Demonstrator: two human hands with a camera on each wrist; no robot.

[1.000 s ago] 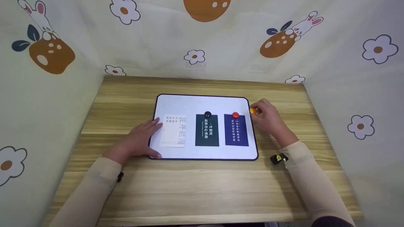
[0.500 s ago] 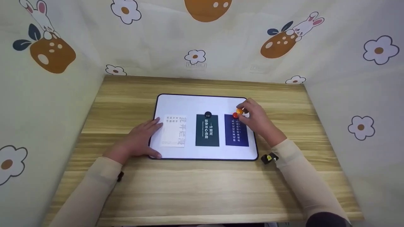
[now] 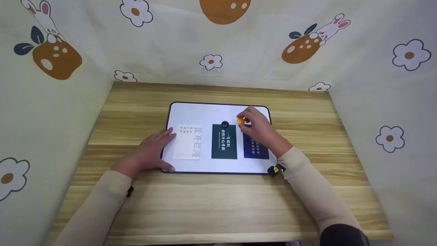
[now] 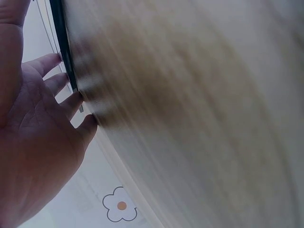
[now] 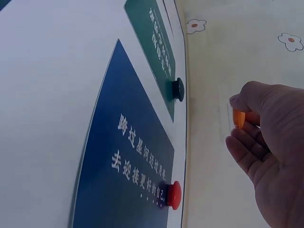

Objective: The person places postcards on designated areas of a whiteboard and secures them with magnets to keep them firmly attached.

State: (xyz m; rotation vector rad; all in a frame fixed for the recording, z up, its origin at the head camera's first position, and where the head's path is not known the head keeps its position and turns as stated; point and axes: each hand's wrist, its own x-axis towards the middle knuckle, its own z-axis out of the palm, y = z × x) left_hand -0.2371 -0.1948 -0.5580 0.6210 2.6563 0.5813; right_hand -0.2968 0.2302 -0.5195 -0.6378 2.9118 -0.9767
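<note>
My right hand (image 3: pixel 262 129) pinches an orange round magnet (image 3: pixel 240 121) above the whiteboard (image 3: pixel 198 112), between the green and blue cards. In the right wrist view the orange magnet (image 5: pixel 238 118) sits between thumb and fingers, off the board. Fingers spread, my left hand (image 3: pixel 146 150) rests on the board's left edge, beside a white card (image 3: pixel 187 142). A black magnet (image 3: pixel 225 124) lies at the top of the green card (image 3: pixel 224 144). My right hand partly covers the blue card (image 3: pixel 256 152); its red magnet (image 5: pixel 175 194) shows only in the right wrist view.
The whiteboard lies on a wooden table (image 3: pixel 211 205). Patterned cloth walls (image 3: pixel 164 48) with flowers and rabbits stand at the back and both sides. A small black device (image 3: pixel 275 169) is at the right wrist.
My right hand has moved left with the orange magnet, from beyond the board's right edge, past the red magnet, to near the green card. The left hand has stayed still.
</note>
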